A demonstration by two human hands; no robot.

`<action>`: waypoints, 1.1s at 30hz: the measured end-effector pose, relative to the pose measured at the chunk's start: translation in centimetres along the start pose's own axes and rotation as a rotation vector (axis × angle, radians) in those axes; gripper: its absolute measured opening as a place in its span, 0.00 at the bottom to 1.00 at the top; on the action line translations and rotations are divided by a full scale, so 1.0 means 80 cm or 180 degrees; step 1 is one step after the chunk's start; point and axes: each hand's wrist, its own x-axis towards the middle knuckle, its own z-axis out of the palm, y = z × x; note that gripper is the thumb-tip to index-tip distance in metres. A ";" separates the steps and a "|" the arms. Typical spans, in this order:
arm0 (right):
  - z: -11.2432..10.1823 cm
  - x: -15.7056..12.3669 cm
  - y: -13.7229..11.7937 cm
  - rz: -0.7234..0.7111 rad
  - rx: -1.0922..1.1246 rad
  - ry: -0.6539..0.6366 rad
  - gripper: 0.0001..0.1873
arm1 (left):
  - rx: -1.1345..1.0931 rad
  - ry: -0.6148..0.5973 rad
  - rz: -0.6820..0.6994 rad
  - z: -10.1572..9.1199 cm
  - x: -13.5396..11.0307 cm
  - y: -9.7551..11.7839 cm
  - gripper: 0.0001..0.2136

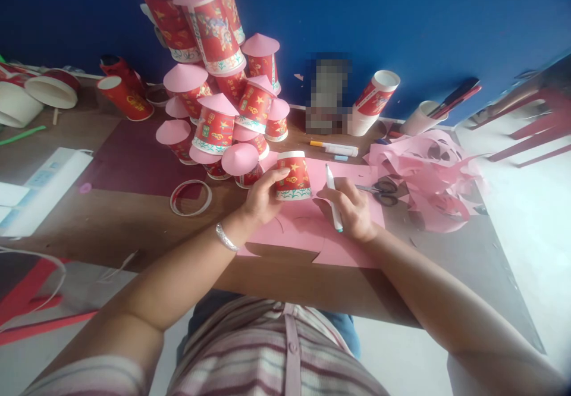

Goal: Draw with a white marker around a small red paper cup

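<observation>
My left hand grips a red paper cup from its left side, thumb on its face. The cup is upside down, with gold markings and a white band of green drawn lines along its lower edge. In my right hand is a white marker, slanting with its teal end downward, apart from the cup. Beneath both hands lies pink paper with cut edges. Close to the left hand, several red cups with pink paper cones are grouped and stacked.
Scissors lie right of my right hand, beside a heap of pink paper scraps. Behind are an orange-ended marker, stacked cups and a pen cup. A cut cup ring and a white box lie left.
</observation>
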 end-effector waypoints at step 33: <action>-0.007 0.005 -0.008 0.0026 0.0220 -0.0064 0.12 | 0.0015 -0.0230 0.0023 0.006 -0.003 -0.001 0.16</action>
